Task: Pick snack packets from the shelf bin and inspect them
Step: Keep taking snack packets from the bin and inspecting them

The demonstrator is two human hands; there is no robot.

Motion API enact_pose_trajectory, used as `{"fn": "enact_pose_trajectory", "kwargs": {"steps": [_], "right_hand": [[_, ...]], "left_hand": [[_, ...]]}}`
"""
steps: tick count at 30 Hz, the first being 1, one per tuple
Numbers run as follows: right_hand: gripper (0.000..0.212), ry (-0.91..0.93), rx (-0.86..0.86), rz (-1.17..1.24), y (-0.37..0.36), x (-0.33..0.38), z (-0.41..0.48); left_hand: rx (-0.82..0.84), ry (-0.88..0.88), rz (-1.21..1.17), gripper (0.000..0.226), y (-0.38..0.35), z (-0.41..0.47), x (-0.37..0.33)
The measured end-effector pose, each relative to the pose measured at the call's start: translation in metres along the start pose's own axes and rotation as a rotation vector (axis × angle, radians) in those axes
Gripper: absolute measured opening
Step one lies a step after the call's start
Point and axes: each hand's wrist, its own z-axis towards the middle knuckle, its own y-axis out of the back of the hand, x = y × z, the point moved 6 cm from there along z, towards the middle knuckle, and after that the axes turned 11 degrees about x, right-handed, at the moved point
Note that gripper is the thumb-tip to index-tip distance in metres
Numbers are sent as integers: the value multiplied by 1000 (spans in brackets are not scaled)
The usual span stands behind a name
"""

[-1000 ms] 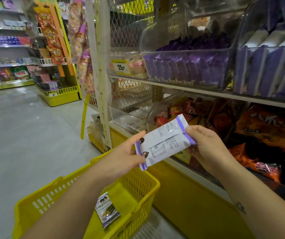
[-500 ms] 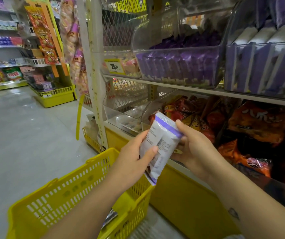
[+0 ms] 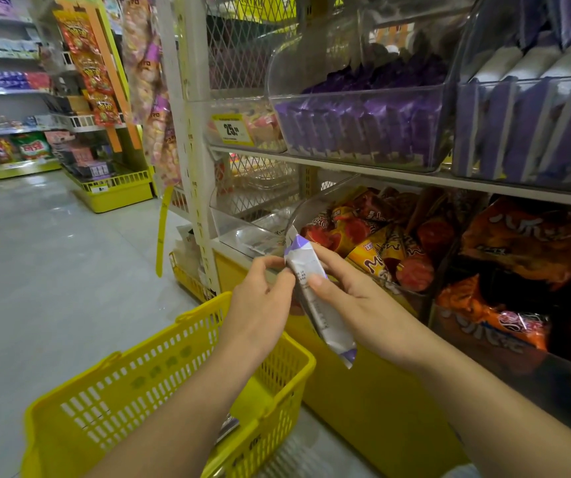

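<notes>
Pinching the packet [image 3: 323, 322] near its top edge with the left hand [image 3: 260, 305], fingertips curled; gripping its middle with the right hand [image 3: 356, 305], thumb across the printed face. Held between both hands, over the far right rim of the basket [image 3: 122, 391]. Tilted along its length: purple top end up and away, bottom end down toward the body, past the right palm. Better placed, probably, for a turn by the right hand. Cannot read the print: too blurred. Cannot make out what lies in the basket, hidden behind the left forearm [image 3: 180, 408].
</notes>
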Motion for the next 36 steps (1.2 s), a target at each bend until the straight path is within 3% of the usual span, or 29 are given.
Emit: {"fn": "enact_pose_trajectory", "kwargs": {"steps": [4, 8, 13, 21, 26, 29, 32, 36], "right_hand": [[40, -9, 0, -15, 3, -1, 0], [33, -30, -36, 114, 8, -6, -1], [28, -110, -75, 335, 11, -15, 1], [26, -144, -86, 458, 11, -22, 2], [44, -140, -168, 216, 15, -25, 3], [38, -148, -179, 175, 14, -28, 5], [54, -173, -202, 235, 18, -36, 4], [62, -156, -244, 353, 30, -40, 0]], "left_hand": [[56, 78, -146, 16, -5, 2, 6], [138, 110, -106, 10, -8, 3, 8], [284, 143, -84, 47, -15, 0, 9], [353, 226, -199, 60, -13, -5, 8], [502, 234, -552, 60, -32, -15, -5], [514, 168, -529, 55, -39, -18, -7], [523, 132, -492, 42, -36, -15, -4], [563, 97, -479, 55, -31, -13, -1]]}}
